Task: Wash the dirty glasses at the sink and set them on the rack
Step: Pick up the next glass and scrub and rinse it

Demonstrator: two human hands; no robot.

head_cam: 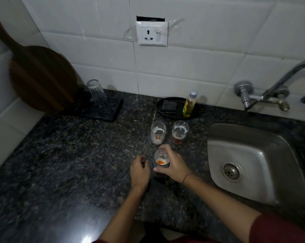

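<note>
Clearly the pick-up step is in hand: the right hand [172,166] has its fingers wrapped around the nearest dirty glass [160,159] on the desk [69,155], the left hand [139,170] loosely curled beside it, holding nothing, so next comes a carry rightward to the sink [253,155].

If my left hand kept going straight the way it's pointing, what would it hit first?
Probably nothing close: the left hand points up the bare countertop, passing left of the white-coated glass. Depth is unclear, but the tiled wall looks first.
</note>
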